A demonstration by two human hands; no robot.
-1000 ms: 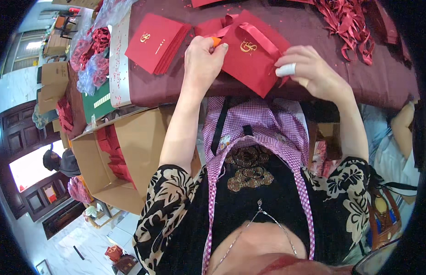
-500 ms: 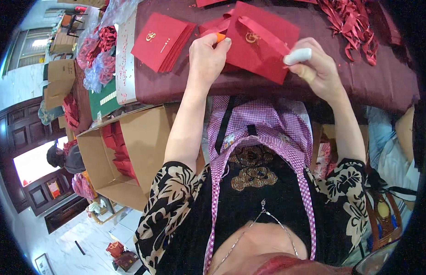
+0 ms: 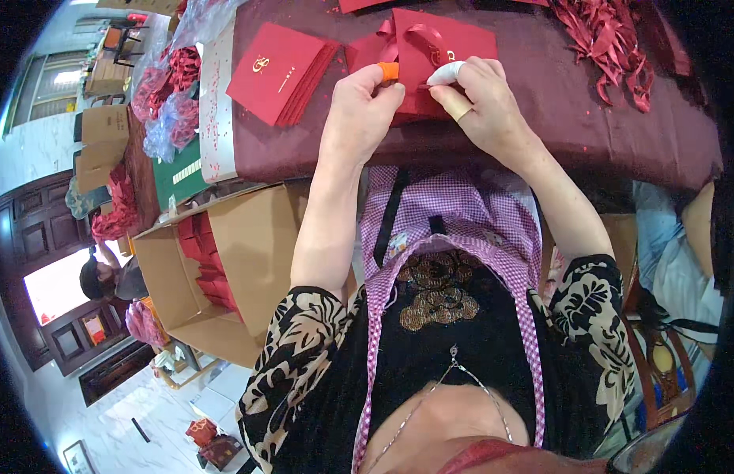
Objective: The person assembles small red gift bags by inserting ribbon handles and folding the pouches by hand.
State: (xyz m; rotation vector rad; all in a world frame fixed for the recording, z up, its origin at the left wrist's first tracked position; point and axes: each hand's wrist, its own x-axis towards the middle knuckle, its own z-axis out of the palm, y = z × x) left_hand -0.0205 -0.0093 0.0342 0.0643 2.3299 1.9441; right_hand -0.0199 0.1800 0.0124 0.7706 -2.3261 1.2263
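Observation:
A flat red paper bag with a gold emblem lies before me on the table, a red satin ribbon looping across its face. My left hand is closed at the bag's left edge, thumb and forefinger pinched together; an orange cover wraps the forefinger. Low on the bag's front, my right hand pinches the ribbon, its forefinger wrapped in white and its thumb in pale yellow. The fingers hide the ribbon's end. Left of my hands rests a fanned stack of red paper bags.
Loose red ribbons lie in a bundle at the table's right. A dark red cloth covers the table. At my left, an open cardboard box holds several red bags. Another person is farther left, beyond the box.
My right hand has moved left and inward, close beside my left hand. The bag, tilted and raised before, now sits lower and straighter. The person at far left has shifted.

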